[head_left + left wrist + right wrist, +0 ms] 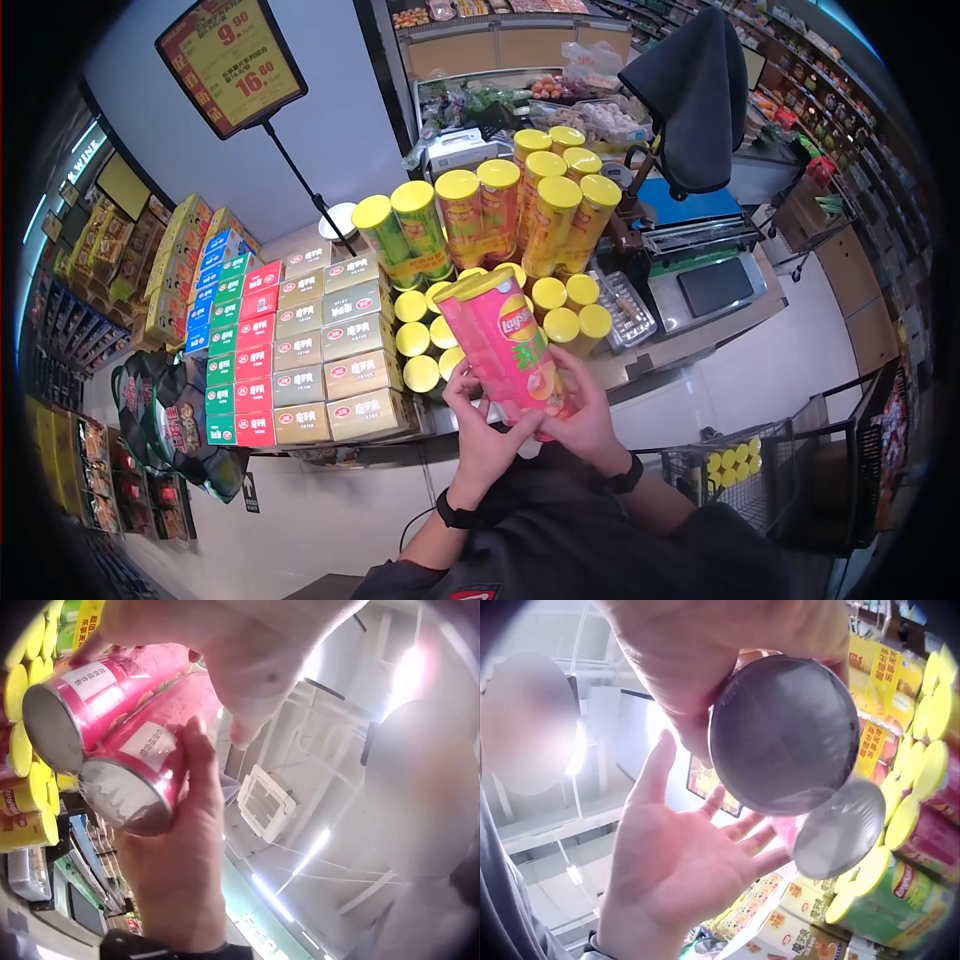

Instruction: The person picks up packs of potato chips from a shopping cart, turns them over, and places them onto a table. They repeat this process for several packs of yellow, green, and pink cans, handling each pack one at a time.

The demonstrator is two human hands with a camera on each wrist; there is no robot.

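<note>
Two pink chip cans (505,345) held side by side, taped together, tilted up in front of my chest, above the bench (690,340) edge. My right hand (585,420) grips them from below-right, fingers curled round the can bodies. My left hand (485,435) is spread, fingers straight, palm pressing the cans' left side; the right wrist view shows that palm wide. Metal can bottoms (784,735) face the wrist cameras. Behind the cans: stacked yellow-lid cans (520,205) on the bench, green ones (400,230) to their left. Boxed goods (300,340) stacked further left. Price sign (230,60) on a pole above.
</note>
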